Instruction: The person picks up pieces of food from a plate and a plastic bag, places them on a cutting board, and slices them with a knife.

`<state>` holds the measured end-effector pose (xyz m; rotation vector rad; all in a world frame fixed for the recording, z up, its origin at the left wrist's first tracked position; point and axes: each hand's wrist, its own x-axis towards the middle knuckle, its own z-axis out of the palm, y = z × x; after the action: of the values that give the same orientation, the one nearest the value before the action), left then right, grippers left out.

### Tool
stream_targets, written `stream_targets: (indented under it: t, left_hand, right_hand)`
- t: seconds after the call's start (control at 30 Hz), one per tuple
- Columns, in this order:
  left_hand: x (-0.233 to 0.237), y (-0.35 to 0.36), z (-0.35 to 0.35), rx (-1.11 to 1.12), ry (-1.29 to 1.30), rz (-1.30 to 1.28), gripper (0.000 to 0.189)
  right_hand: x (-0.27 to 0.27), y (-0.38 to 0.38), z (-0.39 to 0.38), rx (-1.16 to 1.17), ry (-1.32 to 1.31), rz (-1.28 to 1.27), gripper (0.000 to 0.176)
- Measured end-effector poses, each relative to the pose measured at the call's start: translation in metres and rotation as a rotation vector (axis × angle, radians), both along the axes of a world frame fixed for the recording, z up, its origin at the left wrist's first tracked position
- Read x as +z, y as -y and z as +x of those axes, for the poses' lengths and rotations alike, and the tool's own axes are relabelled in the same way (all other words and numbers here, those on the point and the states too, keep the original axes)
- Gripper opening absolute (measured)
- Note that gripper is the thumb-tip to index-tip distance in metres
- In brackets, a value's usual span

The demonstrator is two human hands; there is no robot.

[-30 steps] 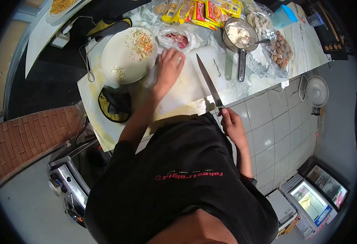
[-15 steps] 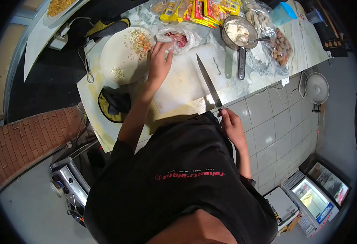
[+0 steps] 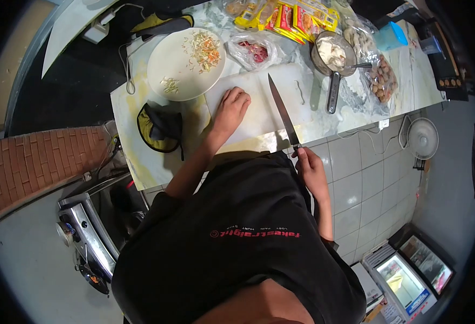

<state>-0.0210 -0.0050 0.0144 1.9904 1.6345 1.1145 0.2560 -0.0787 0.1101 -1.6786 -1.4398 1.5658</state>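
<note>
My right hand (image 3: 311,168) is wrapped round the handle of a long knife (image 3: 284,112), whose blade points up and away over the right part of the white cutting board (image 3: 267,94). My left hand (image 3: 232,110) rests on the board's left part with its fingers curled together; whatever is under them is hidden. Just beyond that hand, to the left, a large white plate (image 3: 162,65) holds shredded vegetables (image 3: 205,51) and a small pale pile. Behind the board lies an open plastic bag (image 3: 255,52) with dark red pieces in it.
A pan (image 3: 332,54) with white food and a spoon stands at the back right, near a bag of round brown items (image 3: 382,80). Yellow and red packets (image 3: 294,21) lie behind. A black and yellow cloth item (image 3: 160,128) is at the left edge.
My left hand has moved from the plate's right edge down onto the cutting board, its fingers now more curled. The view has shifted slightly. My right hand still holds the knife.
</note>
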Motion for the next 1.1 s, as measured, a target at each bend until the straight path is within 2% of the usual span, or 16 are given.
stream_targets:
  t: [0.2,0.27,0.3,0.37,0.5,0.6,0.73,0.8,0.93,1.0,1.1]
  left_hand:
    - [0.015,0.007,-0.048,0.106,-0.076,0.096,0.003]
    - [0.016,0.007,-0.074,0.249,0.068,0.074,0.005]
    - [0.017,0.007,-0.090,0.253,0.065,0.075,0.005]
    - [0.022,0.005,-0.122,0.361,-0.128,0.126,0.007]
    - [0.010,0.004,-0.159,0.449,-0.161,0.004,0.011]
    - [0.012,-0.005,-0.161,0.465,-0.256,0.074,0.012]
    - [0.030,-0.035,-0.149,0.447,-0.217,0.049,0.012]
    - [0.036,-0.055,-0.145,0.344,-0.204,0.069,0.011]
    - [0.026,-0.096,-0.141,0.237,-0.177,0.144,0.011]
    - [0.019,-0.110,-0.135,0.154,-0.035,-0.052,0.012]
    - [0.013,-0.119,-0.127,0.132,-0.127,-0.037,0.012]
  right_hand:
    - [-0.004,0.002,-0.003,0.028,-0.054,-0.022,0.041]
    - [0.000,0.001,-0.007,0.021,-0.036,0.004,0.041]
    - [-0.001,0.001,-0.008,0.025,-0.039,0.004,0.041]
    - [-0.004,-0.001,-0.008,0.029,-0.033,0.006,0.041]
    - [-0.002,-0.004,-0.008,0.051,0.006,-0.023,0.042]
    - [-0.005,-0.006,-0.010,0.029,-0.042,-0.057,0.041]
    - [-0.003,-0.010,-0.016,0.039,-0.014,-0.094,0.040]
    - [-0.003,-0.013,-0.019,0.048,-0.008,-0.099,0.040]
    - [0.002,-0.013,-0.027,0.055,0.026,-0.047,0.040]
    - [0.004,-0.014,-0.027,0.032,0.022,-0.050,0.040]
    - [0.003,-0.013,-0.024,0.039,0.057,-0.080,0.041]
